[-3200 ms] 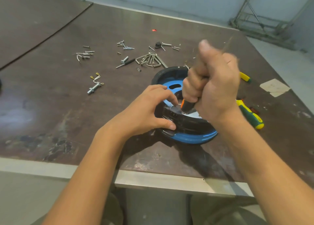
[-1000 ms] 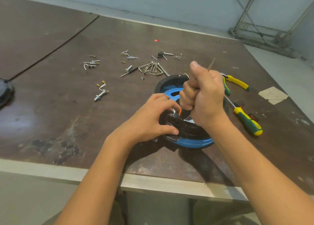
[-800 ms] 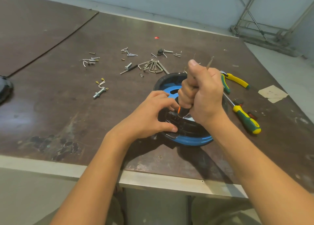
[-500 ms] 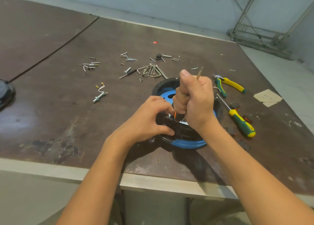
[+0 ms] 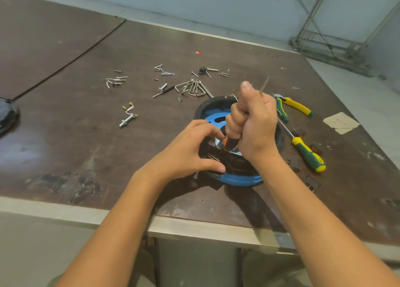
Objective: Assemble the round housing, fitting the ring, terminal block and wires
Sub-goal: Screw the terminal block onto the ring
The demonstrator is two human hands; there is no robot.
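— Blue inside, black round the rim: is that the round housing (image 5: pixel 213 118)?
— Yes. It lies flat on the brown desk (image 5: pixel 86 148), toward the near edge and right of the middle.
— And the hands?
— The left hand (image 5: pixel 190 154) has it by the nine o'clock side. Its fingers curl over the rim and the thumb lies along the near edge, so that grip is pinching the housing, over a black part (image 5: pixel 213 154) seated there.
— The right?
— The right hand (image 5: pixel 255 126) is a fist above the housing's middle, its grip wrapped tight round a tool (image 5: pixel 230 141). A dark end with an orange mark shows under the fist, down at the housing. A thin rod (image 5: pixel 264 86) sticks out above, beside the thumb. Whether the tool touches the housing I cannot tell.
— Around it?
— From the housing: pliers (image 5: pixel 297 107) at two o'clock, a green-and-yellow screwdriver (image 5: pixel 307 154) at three, hex keys (image 5: pixel 192 88) at eleven with loose screws (image 5: pixel 164 71) beyond them, and a bolt (image 5: pixel 127 120) at ten.
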